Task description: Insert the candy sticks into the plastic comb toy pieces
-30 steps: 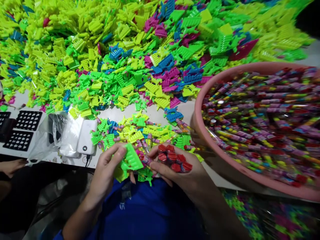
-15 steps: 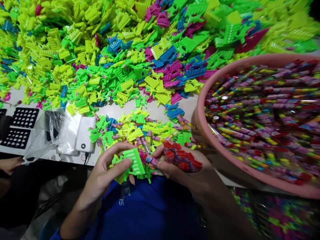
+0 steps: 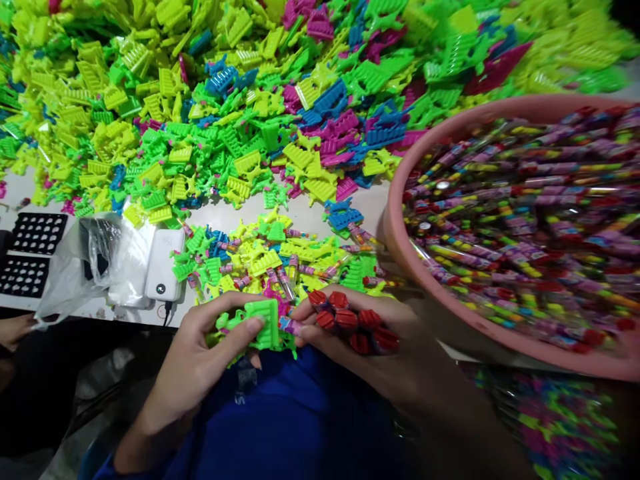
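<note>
My left hand (image 3: 197, 347) is closed around bright green plastic toy pieces (image 3: 269, 321), its thumb pressing on a ribbed flat part. My right hand (image 3: 343, 350) grips a bunch of slim tubes with red ends (image 3: 345, 319). Between its thumb and forefinger is one purple-labelled tube (image 3: 291, 325), its end against the green pieces; whether it is inserted is hidden. Just beyond both hands lies a small heap of yellow and green pieces (image 3: 263, 261) mixed with labelled tubes.
A large pile of neon toy pieces (image 3: 230, 143) covers the table's far side. To the right stands a pink basin (image 3: 397, 200) full of tubes. A white power bank (image 3: 165, 263), a clear plastic bag (image 3: 83, 273) and black sheets (image 3: 37, 233) lie left, near another person's hand (image 3: 17, 331).
The view has shifted slightly. My right hand has turned, so the tubes' red ends face the camera more. Both hands keep their hold, and the purple-labelled tube stays against the green pieces.
</note>
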The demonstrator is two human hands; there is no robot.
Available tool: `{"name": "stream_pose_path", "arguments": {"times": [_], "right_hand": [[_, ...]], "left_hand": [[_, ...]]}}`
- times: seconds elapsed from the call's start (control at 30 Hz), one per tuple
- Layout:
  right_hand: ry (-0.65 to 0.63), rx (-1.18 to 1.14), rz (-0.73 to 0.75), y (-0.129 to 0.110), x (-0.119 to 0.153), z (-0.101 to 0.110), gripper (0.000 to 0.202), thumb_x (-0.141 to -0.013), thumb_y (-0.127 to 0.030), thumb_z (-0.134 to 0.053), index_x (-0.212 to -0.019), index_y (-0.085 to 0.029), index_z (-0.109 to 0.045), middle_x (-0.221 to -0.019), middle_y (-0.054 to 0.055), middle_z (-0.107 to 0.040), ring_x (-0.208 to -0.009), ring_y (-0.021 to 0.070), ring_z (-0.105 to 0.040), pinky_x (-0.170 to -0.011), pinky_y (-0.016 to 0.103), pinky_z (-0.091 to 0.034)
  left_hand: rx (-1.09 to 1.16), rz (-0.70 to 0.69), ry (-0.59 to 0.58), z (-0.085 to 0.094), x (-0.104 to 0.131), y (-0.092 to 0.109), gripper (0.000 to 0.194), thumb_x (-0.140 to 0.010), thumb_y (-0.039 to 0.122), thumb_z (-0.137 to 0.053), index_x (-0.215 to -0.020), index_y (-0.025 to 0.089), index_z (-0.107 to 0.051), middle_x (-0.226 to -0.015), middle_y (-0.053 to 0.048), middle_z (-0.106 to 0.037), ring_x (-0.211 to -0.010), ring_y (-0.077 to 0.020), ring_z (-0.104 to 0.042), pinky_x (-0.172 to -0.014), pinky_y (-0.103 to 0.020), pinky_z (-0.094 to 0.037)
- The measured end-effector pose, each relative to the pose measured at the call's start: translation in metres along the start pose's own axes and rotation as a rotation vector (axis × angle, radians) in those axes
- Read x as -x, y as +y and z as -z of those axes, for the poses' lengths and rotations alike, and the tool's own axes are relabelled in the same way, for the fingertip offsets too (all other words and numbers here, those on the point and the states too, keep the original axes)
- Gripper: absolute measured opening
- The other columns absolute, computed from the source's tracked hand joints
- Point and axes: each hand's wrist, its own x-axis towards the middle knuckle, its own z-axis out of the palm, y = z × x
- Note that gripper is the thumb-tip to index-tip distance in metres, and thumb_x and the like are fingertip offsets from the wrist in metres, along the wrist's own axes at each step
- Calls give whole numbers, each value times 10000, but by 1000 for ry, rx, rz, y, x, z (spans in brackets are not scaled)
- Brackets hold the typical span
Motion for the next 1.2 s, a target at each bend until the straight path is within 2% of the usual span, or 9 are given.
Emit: {"name": "stream_pose_path", "arguments": {"times": [0.1, 0.2, 0.27, 0.37, 0.43, 0.63, 0.8, 1.0, 1.2], "right_hand": [[-41, 42, 36, 0, -1, 4, 75, -1016, -302, -823, -945, -281, -826, -826, -50, -841, -728, 138, -795, -689, 183, -594], [-59, 128, 89, -1, -2, 7, 58, -1018, -273, -810, -961, -276, -803, -839, -57, -839, -730, 129, -790, -703, 181, -588], [-47, 212, 154, -1, -2, 7, 68, -1016, -213, -779, -997, -278, -792, -869, -59, -842, -760, 126, -798, -723, 183, -587], [-30, 325, 286, -1, 2, 5, 188, -1006, -116, -696, -1078, -276, -763, -970, -37, -861, -873, 144, -827, -792, 211, -602], [-37, 378, 334, -1, 5, 3, 225, -999, -90, -655, -1110, -268, -734, -1026, -7, -874, -930, 173, -839, -825, 248, -618], [-28, 468, 223, -7, 7, -1, 140, -1036, -146, -637, -1083, -261, -702, -1045, 48, -894, -949, 233, -863, -877, 319, -657], [3, 479, 173, -5, 9, -5, 80, -1058, -208, -641, -1084, -239, -711, -1019, 75, -892, -938, 260, -876, -884, 336, -673], [6, 391, 210, -5, 8, -5, 154, -1037, -150, -649, -1110, -239, -751, -962, 24, -867, -896, 208, -856, -839, 262, -662], [21, 458, 285, 2, 16, -2, 247, -1006, -138, -653, -1192, -277, -739, -1076, 28, -887, -974, 225, -871, -904, 293, -683]], "left_hand": [[-89, -52, 30, 1, 3, 0, 199, -935, 375, -888, -1053, 219, -922, -1023, -45, -876, -665, -166, -797, -591, -224, -672], [-200, -112, 35, 2, 5, 1, 207, -968, 375, -856, -1087, 220, -922, -989, -47, -881, -704, -180, -810, -600, -229, -670], [-296, -186, 43, 3, 4, 1, 180, -982, 348, -835, -1075, 221, -923, -966, -45, -891, -785, -193, -833, -683, -234, -676], [-401, -280, 66, 4, 2, 1, 149, -985, 309, -823, -1062, 226, -920, -989, -40, -911, -907, -204, -856, -843, -249, -670], [-426, -299, 49, 4, 1, 2, 152, -1006, 308, -807, -1070, 223, -915, -1001, -39, -916, -913, -202, -858, -866, -256, -659], [-437, -287, 27, 2, 1, -1, 176, -1034, 336, -788, -1071, 226, -920, -1001, -44, -918, -870, -208, -857, -740, -253, -633], [-467, -375, 51, -2, 2, -4, 175, -1027, 262, -791, -1141, 235, -921, -1090, -45, -929, -967, -207, -882, -922, -248, -660], [-446, -322, 44, 2, 1, -2, 154, -1029, 327, -814, -1114, 305, -940, -1057, -2, -931, -938, -202, -891, -892, -229, -676], [-547, -368, 103, 4, 9, 0, 143, -1016, 364, -834, -1099, 324, -943, -1063, -11, -933, -934, -232, -901, -884, -262, -702]]}}
